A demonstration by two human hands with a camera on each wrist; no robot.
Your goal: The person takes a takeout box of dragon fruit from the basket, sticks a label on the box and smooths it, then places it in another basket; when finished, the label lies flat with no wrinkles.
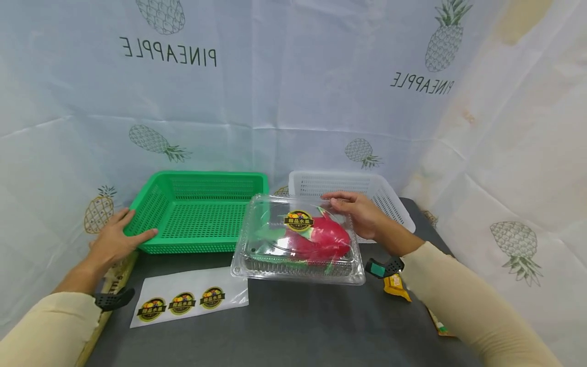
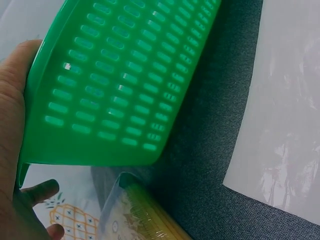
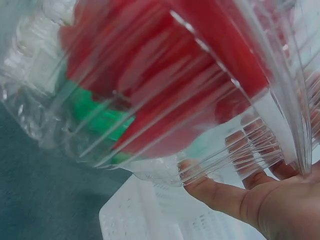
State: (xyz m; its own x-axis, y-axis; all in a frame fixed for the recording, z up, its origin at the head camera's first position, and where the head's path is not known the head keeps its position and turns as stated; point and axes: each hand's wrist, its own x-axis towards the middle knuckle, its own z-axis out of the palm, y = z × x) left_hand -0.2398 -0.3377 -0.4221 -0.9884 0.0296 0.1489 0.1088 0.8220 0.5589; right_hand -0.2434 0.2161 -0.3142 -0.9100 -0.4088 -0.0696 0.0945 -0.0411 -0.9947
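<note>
In the head view my right hand point(image 1: 359, 211) holds a clear plastic fruit box point(image 1: 257, 255) by its right end, tilted above the table. Inside lie a red dragon fruit point(image 1: 335, 237) and greenish parts; a round black label point(image 1: 299, 220) is on the lid. The right wrist view shows my fingers point(image 3: 215, 192) against the ribbed clear wall. At the left, my left hand point(image 1: 112, 242) touches the near left corner of a green basket point(image 1: 192, 247), fingers spread; in the left wrist view some fingers point(image 2: 42, 190) hang loosely below the rim.
A white basket point(image 1: 390, 199) stands behind the box. On the dark table point(image 1: 284, 326) lies a white sheet point(image 1: 192, 278) with round labels. Yellow packets point(image 1: 395, 286) lie by my right arm, and a long yellowish pack point(image 1: 114, 285) lies under my left arm. Pineapple-print cloth point(image 1: 275, 102) hangs behind.
</note>
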